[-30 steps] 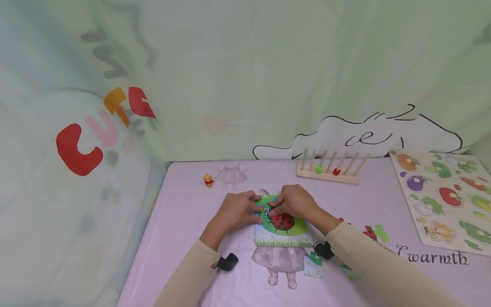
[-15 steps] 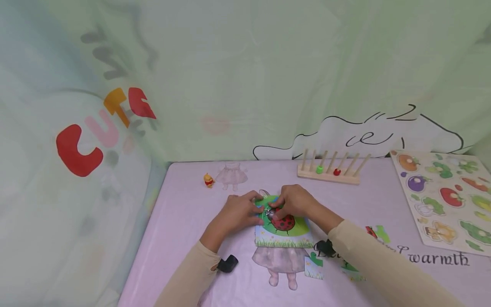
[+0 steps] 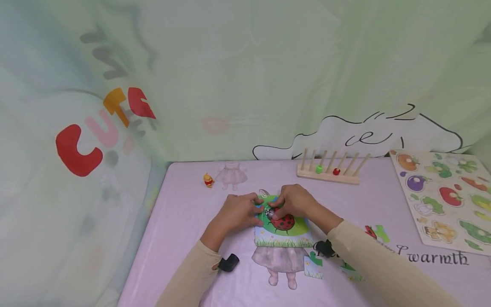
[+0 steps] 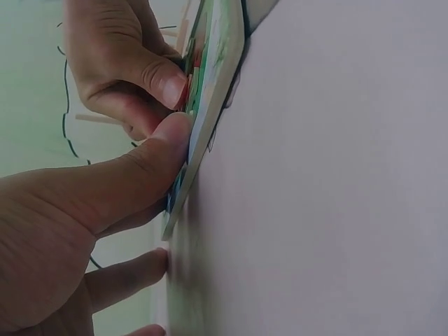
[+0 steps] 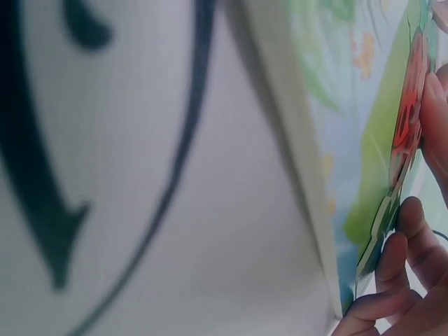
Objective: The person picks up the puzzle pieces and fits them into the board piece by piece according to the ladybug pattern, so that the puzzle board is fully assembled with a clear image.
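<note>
In the head view a ladybug jigsaw puzzle board [image 3: 281,239] lies at the middle of the table, over a printed doll dress. My left hand [image 3: 238,212] rests at its left edge, thumb on the picture and fingers fairly straight, some touching the board. From the right, my right hand [image 3: 296,201] pinches a puzzle piece [image 5: 413,105] with red ladybug print, thumb on top. In the right wrist view this piece is slightly raised over the board. The right hand's fingertips hide part of the ladybug's head.
Loose puzzle pieces lie right of the board: a green and blue one [image 3: 314,265], a red and green one [image 3: 377,233], another partly under the right sleeve [image 3: 377,268]. Behind stand a wooden peg rack [image 3: 327,175] and a small yellow bear figure [image 3: 208,180]. A vegetable knob board [image 3: 441,204] lies far right.
My right hand's thumb has shifted slightly to the right and down over the ladybug, and its forearm has moved a little. The left hand stays at the board's left edge.
</note>
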Available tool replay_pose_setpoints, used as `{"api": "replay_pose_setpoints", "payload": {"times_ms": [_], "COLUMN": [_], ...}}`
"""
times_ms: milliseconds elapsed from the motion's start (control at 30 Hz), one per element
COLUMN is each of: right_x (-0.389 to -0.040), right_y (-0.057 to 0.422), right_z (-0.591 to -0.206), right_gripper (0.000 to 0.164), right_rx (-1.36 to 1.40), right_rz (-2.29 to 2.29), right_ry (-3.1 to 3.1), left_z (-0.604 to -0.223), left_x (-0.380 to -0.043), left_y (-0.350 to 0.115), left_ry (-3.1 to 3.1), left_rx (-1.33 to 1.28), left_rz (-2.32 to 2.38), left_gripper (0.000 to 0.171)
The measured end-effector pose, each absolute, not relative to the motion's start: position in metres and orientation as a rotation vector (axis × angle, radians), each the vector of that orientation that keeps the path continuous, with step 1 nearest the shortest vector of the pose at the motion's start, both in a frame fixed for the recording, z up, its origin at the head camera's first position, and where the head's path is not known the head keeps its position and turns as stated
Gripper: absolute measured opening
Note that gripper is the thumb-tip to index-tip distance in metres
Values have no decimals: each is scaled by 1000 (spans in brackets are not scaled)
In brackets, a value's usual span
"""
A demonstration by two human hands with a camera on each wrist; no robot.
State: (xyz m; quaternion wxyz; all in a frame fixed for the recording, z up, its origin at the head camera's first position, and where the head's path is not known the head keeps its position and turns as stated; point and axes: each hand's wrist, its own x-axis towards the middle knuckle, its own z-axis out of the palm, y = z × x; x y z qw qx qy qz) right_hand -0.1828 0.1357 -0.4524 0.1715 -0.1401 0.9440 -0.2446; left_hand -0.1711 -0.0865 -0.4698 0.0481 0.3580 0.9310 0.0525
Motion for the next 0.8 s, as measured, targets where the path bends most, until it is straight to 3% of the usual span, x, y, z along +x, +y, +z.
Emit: {"api": "replay_pose_setpoints", "payload": {"times_ms": [500, 800], "right_x": [-176, -156], "right_y": [157, 190], "right_z": [-452, -445], "right_gripper": [53, 35], "right_rx": [-736, -771], "right_rz": [-747, -913], "right_ry": [2585, 2599], "left_z": [-468, -469], "left_x": [-170, -171], "left_y": [-86, -86], "left_ry": [2864, 2856], "left_rx": [1059, 1032], "left_rz": [191, 225], "left_gripper": [47, 50]}}
